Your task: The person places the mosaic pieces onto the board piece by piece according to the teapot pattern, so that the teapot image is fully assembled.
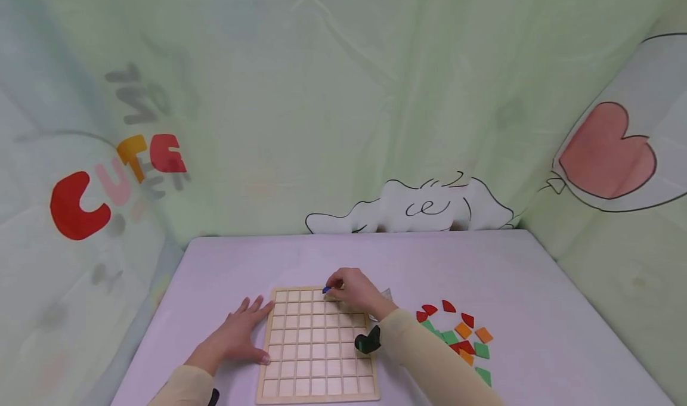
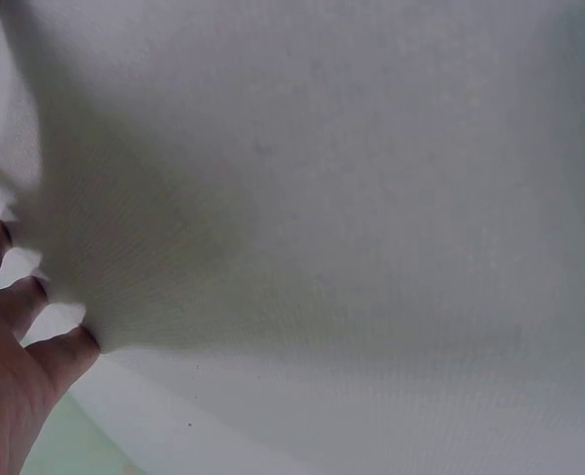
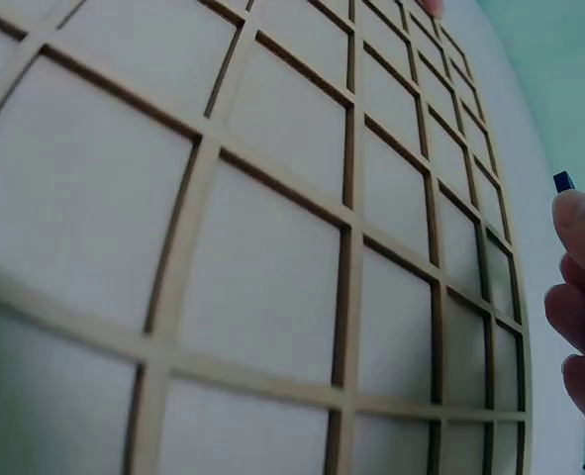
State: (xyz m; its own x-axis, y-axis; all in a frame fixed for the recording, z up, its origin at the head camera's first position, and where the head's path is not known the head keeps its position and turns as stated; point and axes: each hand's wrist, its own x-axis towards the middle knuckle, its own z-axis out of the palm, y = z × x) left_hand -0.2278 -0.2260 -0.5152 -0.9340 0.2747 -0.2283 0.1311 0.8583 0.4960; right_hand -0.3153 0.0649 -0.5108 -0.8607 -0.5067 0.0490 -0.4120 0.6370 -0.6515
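A wooden grid board [image 1: 316,400] of square cells lies on the table in the head view, and its cells show bare. My left hand [image 1: 238,332] spreads along its left side, with thumb and index finger touching the edge. Several of its fingers [image 2: 62,354] rest on the white surface in the left wrist view. Over the board's far edge, my right hand [image 1: 354,290] pinches a small blue piece [image 1: 325,290] between thumb and fingers. The right wrist view shows a dark blue corner of that piece [image 3: 563,182] above the thumb; the rest is hidden.
Right of the board lie scattered red quarter-round pieces [image 1: 448,306], green squares [image 1: 482,350] and orange squares [image 1: 484,335], some overlapping. A clear plastic item [image 1: 387,296] sits partly behind the right forearm. Printed curtains [image 1: 268,126] surround the white table [image 1: 241,263].
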